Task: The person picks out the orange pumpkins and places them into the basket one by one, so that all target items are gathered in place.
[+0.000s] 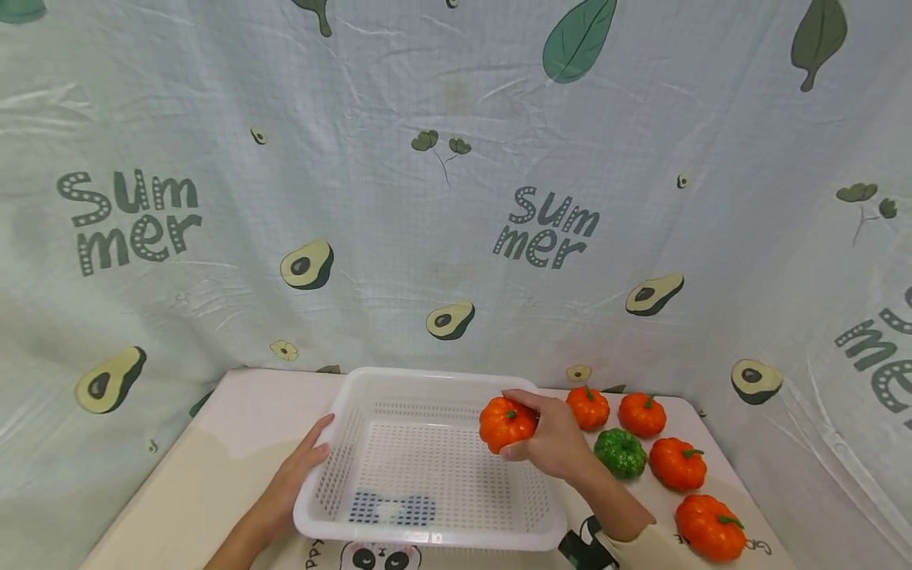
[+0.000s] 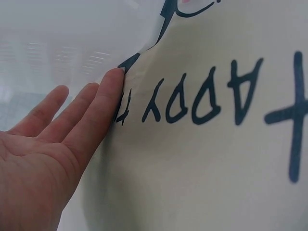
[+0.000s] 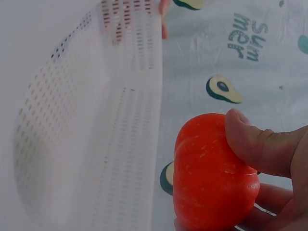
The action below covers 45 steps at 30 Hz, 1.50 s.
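Note:
A small orange pumpkin [image 1: 503,427] with a green stem is held in my right hand [image 1: 558,438], above the right part of a white plastic basket [image 1: 427,538]. The right wrist view shows the thumb and fingers curled round the pumpkin [image 3: 211,173]. My left hand [image 1: 295,471] rests against the basket's left side near the rim. Its fingers lie fairly straight along the basket's outer wall in the left wrist view, where the left hand [image 2: 62,134] has its palm up. No pumpkin shows on the basket's perforated floor.
On the table [image 1: 264,412], right of the basket, sit several more orange pumpkins, among them a front one [image 1: 710,528], and a green pumpkin [image 1: 621,454]. Behind the table hangs a printed curtain [image 1: 385,206]. A cartoon panda is printed on the table cover by the basket's front.

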### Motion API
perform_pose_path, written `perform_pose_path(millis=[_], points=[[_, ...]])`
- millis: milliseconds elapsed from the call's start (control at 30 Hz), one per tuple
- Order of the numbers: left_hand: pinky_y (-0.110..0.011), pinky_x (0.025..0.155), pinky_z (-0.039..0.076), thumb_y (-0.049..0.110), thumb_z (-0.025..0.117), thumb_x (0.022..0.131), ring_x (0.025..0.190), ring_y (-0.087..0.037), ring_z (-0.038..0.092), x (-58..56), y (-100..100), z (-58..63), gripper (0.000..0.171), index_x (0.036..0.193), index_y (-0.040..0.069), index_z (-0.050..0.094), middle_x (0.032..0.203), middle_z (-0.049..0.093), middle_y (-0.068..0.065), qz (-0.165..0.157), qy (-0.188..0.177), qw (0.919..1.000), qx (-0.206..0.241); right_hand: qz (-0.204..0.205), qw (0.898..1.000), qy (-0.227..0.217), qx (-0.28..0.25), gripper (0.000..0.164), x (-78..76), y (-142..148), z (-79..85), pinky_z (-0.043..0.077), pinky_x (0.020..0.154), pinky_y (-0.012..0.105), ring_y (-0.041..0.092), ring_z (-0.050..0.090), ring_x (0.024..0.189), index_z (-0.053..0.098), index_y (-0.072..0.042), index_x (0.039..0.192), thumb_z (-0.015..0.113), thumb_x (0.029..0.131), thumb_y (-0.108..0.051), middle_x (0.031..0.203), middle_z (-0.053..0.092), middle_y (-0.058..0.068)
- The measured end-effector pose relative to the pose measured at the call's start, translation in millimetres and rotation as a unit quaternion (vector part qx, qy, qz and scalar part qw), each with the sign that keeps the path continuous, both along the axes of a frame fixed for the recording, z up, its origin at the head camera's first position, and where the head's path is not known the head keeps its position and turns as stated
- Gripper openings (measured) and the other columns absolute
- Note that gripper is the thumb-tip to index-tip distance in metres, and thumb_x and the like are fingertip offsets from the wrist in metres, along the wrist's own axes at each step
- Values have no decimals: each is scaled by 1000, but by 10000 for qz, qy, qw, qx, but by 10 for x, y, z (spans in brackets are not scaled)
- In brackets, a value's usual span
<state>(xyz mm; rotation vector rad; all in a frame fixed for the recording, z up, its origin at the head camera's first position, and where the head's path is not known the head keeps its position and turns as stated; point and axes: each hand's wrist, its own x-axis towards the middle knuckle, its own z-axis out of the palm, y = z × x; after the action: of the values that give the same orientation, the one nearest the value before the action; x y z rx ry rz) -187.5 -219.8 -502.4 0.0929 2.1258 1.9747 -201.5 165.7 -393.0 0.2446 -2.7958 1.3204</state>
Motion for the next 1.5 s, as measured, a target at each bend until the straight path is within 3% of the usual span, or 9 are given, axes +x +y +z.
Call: perform_pose_path(millis=[333, 567, 767, 867, 1000, 1133, 1367, 1500], points=[[-42, 104, 50, 34, 33, 112, 143, -42, 44, 10, 6, 7, 62, 168, 21, 9, 172, 15, -26, -29, -28, 9998, 208, 250, 9994, -65, -236, 75, -72, -219, -19, 56, 103, 52, 28, 63, 117, 69, -13, 136, 94, 67, 2, 132, 71, 7], [-38, 101, 51, 35, 30, 113, 141, -39, 44, -22, -25, 0, 65, 168, 18, -1, 172, 9, -30, -411, -25, 9985, 348, 516, 9983, -42, -258, 74, -106, -340, -28, 57, 101, 52, 31, 62, 118, 67, -11, 138, 92, 69, 0, 134, 69, 10], [-37, 101, 50, 34, 33, 112, 142, -41, 45, -11, 4, -9, 62, 168, 20, 7, 172, 14, -27, -104, -62, 9995, 308, 723, 9972, 47, -193, 74, -164, -465, -53, 55, 102, 54, 32, 62, 118, 67, -8, 138, 92, 69, 0, 134, 70, 12], [-33, 99, 51, 34, 31, 113, 141, -39, 46, -13, -6, -15, 62, 168, 19, 6, 172, 14, -27, -160, -80, 9994, 312, 775, 9968, 3, -183, 74, -181, -532, -62, 54, 103, 54, 33, 62, 119, 67, -7, 138, 92, 69, 0, 135, 69, 13], [-39, 101, 51, 34, 29, 113, 142, -40, 45, -31, -17, -12, 63, 168, 19, 2, 172, 11, -29, -306, -64, 9990, 335, 826, 9964, 12, -164, 73, -215, -598, -59, 54, 103, 53, 31, 62, 117, 67, -7, 138, 93, 69, -2, 135, 70, 13], [-42, 103, 51, 35, 32, 113, 142, -39, 46, -22, -17, -19, 62, 168, 20, 6, 172, 13, -27, -185, -55, 9994, 287, 914, 9955, 48, -259, 73, -249, -650, -76, 55, 102, 52, 31, 62, 116, 67, -6, 137, 93, 69, -1, 133, 71, 13], [-43, 103, 52, 35, 28, 114, 142, -41, 45, -22, -24, -13, 63, 168, 19, -1, 172, 7, -30, -402, -108, 9981, 455, 928, 9953, -27, -257, 72, -285, -735, -111, 56, 100, 51, 30, 62, 115, 68, -7, 137, 93, 70, -2, 133, 70, 13], [-43, 101, 53, 35, 29, 114, 139, -39, 48, -15, -26, -19, 64, 168, 19, 0, 171, 9, -31, -343, -104, 9985, 416, 996, 9946, -16, -306, 72, -299, -788, -121, 56, 99, 50, 29, 62, 114, 68, -7, 137, 93, 69, -2, 132, 71, 12]])
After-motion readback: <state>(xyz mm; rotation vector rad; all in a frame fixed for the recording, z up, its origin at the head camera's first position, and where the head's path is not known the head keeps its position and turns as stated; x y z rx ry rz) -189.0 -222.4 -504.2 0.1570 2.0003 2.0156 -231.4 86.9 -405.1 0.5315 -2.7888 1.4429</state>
